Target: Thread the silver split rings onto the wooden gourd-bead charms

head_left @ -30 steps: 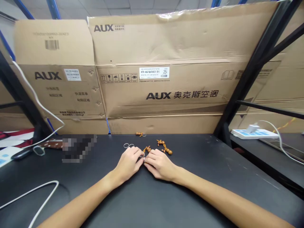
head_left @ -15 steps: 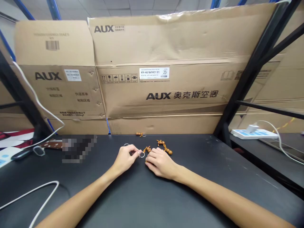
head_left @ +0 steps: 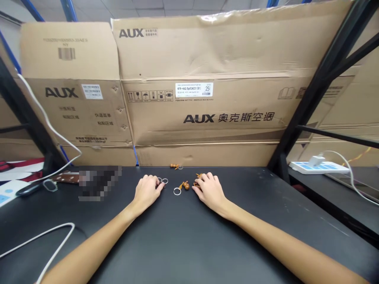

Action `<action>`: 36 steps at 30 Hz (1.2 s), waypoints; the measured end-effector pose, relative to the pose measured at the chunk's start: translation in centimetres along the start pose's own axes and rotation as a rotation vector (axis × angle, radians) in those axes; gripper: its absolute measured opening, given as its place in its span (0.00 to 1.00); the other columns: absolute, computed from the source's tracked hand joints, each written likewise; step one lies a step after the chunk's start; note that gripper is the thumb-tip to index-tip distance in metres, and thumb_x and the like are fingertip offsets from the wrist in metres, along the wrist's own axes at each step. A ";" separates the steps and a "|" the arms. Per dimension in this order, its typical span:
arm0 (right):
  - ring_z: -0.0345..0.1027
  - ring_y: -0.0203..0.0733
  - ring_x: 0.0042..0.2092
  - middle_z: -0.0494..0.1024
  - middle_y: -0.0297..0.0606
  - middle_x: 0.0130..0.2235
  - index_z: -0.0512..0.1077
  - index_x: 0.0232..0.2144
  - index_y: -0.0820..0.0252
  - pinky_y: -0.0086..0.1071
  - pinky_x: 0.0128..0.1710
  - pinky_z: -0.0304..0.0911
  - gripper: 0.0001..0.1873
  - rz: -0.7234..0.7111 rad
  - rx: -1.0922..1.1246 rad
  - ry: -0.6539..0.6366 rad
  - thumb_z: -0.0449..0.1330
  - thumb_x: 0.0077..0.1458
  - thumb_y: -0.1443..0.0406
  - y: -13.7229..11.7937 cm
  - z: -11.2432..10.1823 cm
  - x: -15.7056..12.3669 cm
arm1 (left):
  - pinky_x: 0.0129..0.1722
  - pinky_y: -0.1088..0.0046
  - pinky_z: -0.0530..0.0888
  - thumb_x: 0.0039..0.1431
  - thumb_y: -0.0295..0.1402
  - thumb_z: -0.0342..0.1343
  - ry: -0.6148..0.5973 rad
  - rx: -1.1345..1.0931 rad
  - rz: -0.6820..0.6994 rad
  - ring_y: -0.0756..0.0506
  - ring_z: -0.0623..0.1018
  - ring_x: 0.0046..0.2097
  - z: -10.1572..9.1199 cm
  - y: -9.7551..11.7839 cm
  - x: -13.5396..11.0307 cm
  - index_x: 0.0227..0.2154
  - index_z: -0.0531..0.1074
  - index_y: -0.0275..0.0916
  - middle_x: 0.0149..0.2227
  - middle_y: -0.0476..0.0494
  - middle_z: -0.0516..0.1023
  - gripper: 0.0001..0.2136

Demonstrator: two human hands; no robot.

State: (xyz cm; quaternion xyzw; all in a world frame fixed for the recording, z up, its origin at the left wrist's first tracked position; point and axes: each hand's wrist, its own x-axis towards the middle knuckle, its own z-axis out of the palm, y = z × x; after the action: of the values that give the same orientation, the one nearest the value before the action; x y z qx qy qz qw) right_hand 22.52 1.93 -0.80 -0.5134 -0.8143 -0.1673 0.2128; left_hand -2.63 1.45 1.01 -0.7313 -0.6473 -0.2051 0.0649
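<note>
My left hand (head_left: 148, 190) rests low over the black tabletop, its fingers closed at a pair of metal key rings (head_left: 164, 181) that partly show past the fingertips. My right hand (head_left: 211, 192) curls over wooden gourd pendants (head_left: 197, 176) with orange cord; fingers and palm hide most of them. Between the hands lies another gourd pendant (head_left: 186, 185), its cord leading to a silver key ring (head_left: 177, 191); neither hand touches it. Farther back, near the cardboard, lies a gourd keychain (head_left: 174, 166) with its ring (head_left: 180, 167).
Large cardboard sheets (head_left: 231, 134) stand along the back edge of the black table (head_left: 166, 244). A white cable (head_left: 59, 232) loops at front left. Brown and dark items (head_left: 65, 177) lie left. Black rack posts (head_left: 296, 114) rise at the sides, with a white power strip (head_left: 319, 168) at right.
My left hand has let go of the middle pendant's ring and moved left to the other rings. My right hand has moved right and back, over the gourd pendants there.
</note>
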 end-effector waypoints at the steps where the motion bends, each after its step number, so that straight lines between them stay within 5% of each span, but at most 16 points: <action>1: 0.59 0.51 0.45 0.73 0.46 0.43 0.74 0.40 0.61 0.40 0.40 0.55 0.12 0.000 0.009 0.019 0.55 0.58 0.61 -0.1 -0.1 0.0 | 0.38 0.67 0.66 0.57 0.38 0.54 0.033 0.015 0.011 0.40 0.72 0.40 0.1 0.1 -0.1 0.29 0.72 0.38 0.32 0.42 0.75 0.09; 4: 0.56 0.53 0.52 0.69 0.47 0.51 0.71 0.47 0.61 0.43 0.47 0.56 0.15 -0.090 0.094 0.063 0.53 0.59 0.63 -0.7 -0.5 -0.1 | 0.40 0.65 0.67 0.57 0.35 0.54 0.114 0.019 0.111 0.40 0.71 0.42 0.3 0.8 -0.6 0.38 0.71 0.36 0.38 0.41 0.73 0.09; 7: 0.52 0.52 0.58 0.65 0.43 0.57 0.68 0.52 0.57 0.45 0.54 0.53 0.18 -0.245 0.203 0.027 0.51 0.61 0.62 -1.3 -0.7 -0.2 | 0.42 0.65 0.67 0.61 0.32 0.51 0.118 -0.028 0.349 0.42 0.70 0.43 0.2 1.9 -1.2 0.47 0.69 0.40 0.43 0.42 0.72 0.12; 10: 0.51 0.52 0.60 0.65 0.39 0.59 0.68 0.52 0.55 0.47 0.57 0.52 0.18 -0.302 0.267 -0.037 0.50 0.62 0.61 -1.5 -0.5 -0.3 | 0.41 0.66 0.66 0.62 0.26 0.48 0.087 -0.031 0.458 0.43 0.69 0.42 0.3 2.7 -1.7 0.45 0.71 0.43 0.42 0.44 0.73 0.12; 13: 0.56 0.50 0.57 0.69 0.38 0.56 0.71 0.48 0.57 0.46 0.56 0.55 0.16 -0.295 0.318 -0.066 0.50 0.62 0.64 -1.4 -0.2 -0.3 | 0.39 0.67 0.66 0.62 0.24 0.47 0.048 -0.020 0.457 0.43 0.70 0.40 0.6 2.5 -1.6 0.38 0.75 0.40 0.36 0.44 0.76 0.11; 19: 0.64 0.46 0.52 0.72 0.43 0.51 0.73 0.45 0.60 0.43 0.52 0.60 0.14 -0.301 0.391 -0.039 0.51 0.60 0.67 -1.4 -0.1 -0.3 | 0.37 0.68 0.67 0.60 0.21 0.47 0.032 -0.036 0.354 0.44 0.71 0.36 0.8 0.6 -0.5 0.38 0.75 0.37 0.32 0.42 0.76 0.12; 27: 0.68 0.44 0.47 0.75 0.44 0.47 0.73 0.40 0.61 0.41 0.49 0.63 0.14 -0.306 0.502 0.051 0.51 0.54 0.75 -1.1 0.9 -0.4 | 0.40 0.65 0.67 0.50 0.14 0.46 0.070 -0.045 0.327 0.42 0.70 0.42 0.7 0.5 -0.6 0.45 0.72 0.37 0.43 0.40 0.74 0.22; 32: 0.67 0.43 0.43 0.75 0.41 0.42 0.71 0.39 0.60 0.39 0.46 0.62 0.18 -0.356 0.540 0.048 0.51 0.49 0.79 -1.1 0.8 -0.4 | 0.47 0.63 0.66 0.63 0.28 0.47 0.002 -0.171 0.555 0.43 0.69 0.46 0.0 2.2 -1.4 0.48 0.70 0.42 0.46 0.43 0.73 0.13; 36: 0.66 0.42 0.40 0.74 0.40 0.38 0.70 0.39 0.61 0.36 0.42 0.61 0.19 -0.379 0.552 0.005 0.50 0.48 0.80 -1.2 0.3 -0.5 | 0.45 0.65 0.66 0.64 0.28 0.45 -0.061 -0.182 0.643 0.44 0.70 0.42 0.0 2.7 -1.7 0.45 0.72 0.42 0.40 0.44 0.73 0.12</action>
State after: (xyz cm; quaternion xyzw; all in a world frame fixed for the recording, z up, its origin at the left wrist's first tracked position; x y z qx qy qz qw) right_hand 21.53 1.20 -1.39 -0.2753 -0.9094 0.0217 0.3110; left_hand -0.10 -0.58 0.84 -0.9066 -0.3642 -0.2093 0.0411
